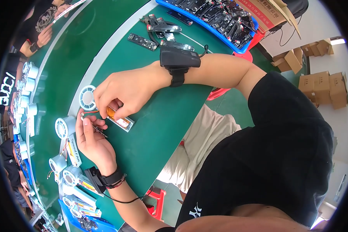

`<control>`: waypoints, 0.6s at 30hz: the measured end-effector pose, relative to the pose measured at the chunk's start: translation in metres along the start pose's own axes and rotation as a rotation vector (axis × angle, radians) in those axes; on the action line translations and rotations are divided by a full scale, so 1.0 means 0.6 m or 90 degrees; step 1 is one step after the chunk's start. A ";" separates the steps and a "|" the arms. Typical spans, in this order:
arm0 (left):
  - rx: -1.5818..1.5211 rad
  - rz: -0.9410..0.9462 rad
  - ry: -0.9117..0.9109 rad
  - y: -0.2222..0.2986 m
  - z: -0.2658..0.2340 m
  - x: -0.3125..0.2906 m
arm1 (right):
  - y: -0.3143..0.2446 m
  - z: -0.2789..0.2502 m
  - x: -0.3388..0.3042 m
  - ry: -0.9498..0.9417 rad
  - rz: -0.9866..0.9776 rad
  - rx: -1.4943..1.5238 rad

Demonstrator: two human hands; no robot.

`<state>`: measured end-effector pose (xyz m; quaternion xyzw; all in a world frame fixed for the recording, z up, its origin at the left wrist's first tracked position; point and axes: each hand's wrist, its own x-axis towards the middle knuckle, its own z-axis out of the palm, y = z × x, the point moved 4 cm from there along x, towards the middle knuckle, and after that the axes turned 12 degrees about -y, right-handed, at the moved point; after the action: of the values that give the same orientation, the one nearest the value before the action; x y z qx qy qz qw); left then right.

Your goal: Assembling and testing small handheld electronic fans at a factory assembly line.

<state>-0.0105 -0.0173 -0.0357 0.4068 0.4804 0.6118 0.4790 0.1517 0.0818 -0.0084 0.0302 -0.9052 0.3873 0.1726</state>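
An opened handheld fan lies on the green table, its round light-blue head [87,98] to the left and its handle [124,123] showing an orange-wrapped cell. My right hand [123,91] is curled over that handle from above, thumb and fingertips closed on it; part of the grip is hidden beneath the knuckles. Close below, my left hand [92,135] is turned palm up, its fingers bent around a small narrow circuit board [100,132]. Thin red wires [91,112] run between the fan head and the left fingertips.
Several similar fans [65,127] line the table's left side. Loose circuit boards [164,33] lie at the top, beside a blue tray [241,49] full of boards. A red stool [157,201] stands below the table; cartons [323,87] are at right. Other people work across at left.
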 end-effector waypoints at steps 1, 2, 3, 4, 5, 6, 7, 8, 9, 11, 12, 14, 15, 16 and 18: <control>-0.001 0.000 0.000 -0.001 0.000 0.000 | 0.001 0.000 0.000 -0.005 0.007 0.008; 0.002 0.001 -0.004 -0.001 0.001 0.000 | 0.002 0.000 -0.001 -0.009 0.013 0.017; 0.004 0.002 -0.007 -0.002 0.002 0.000 | 0.002 0.000 -0.001 -0.010 0.014 0.016; 0.006 0.002 -0.010 -0.002 0.002 0.000 | 0.001 0.000 -0.001 -0.003 0.014 0.015; 0.006 0.002 -0.010 -0.002 0.002 0.000 | -0.001 0.001 -0.001 0.004 0.015 0.014; 0.006 0.003 -0.016 -0.001 0.003 0.000 | -0.002 0.002 -0.002 0.012 0.016 0.014; 0.007 0.003 -0.022 -0.001 0.003 0.000 | -0.001 0.005 -0.002 0.012 0.016 0.015; 0.007 0.004 -0.028 0.000 0.004 0.000 | 0.002 0.009 -0.002 0.018 0.012 -0.003; 0.008 0.003 -0.028 -0.001 0.003 0.000 | 0.004 0.012 -0.002 0.025 0.007 -0.021; 0.019 -0.003 -0.035 -0.001 -0.001 0.000 | 0.000 0.014 -0.001 0.033 0.002 -0.040; 0.025 -0.006 -0.039 0.000 -0.003 0.000 | -0.001 0.012 -0.001 0.057 0.007 -0.014; 0.093 0.024 -0.048 -0.003 -0.011 -0.002 | -0.005 0.007 0.000 0.106 0.016 0.038; 0.160 0.055 -0.058 -0.003 -0.011 -0.002 | -0.004 0.007 0.000 0.107 0.016 0.036; 0.227 0.085 -0.067 0.001 -0.011 -0.001 | 0.000 0.005 0.000 0.129 0.049 0.070; 0.263 0.105 -0.091 0.008 -0.017 0.001 | 0.008 0.002 -0.001 0.174 0.115 0.138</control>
<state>-0.0215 -0.0192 -0.0333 0.5767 0.5254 0.5070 0.3664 0.1507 0.0844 -0.0127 -0.0853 -0.8252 0.4971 0.2542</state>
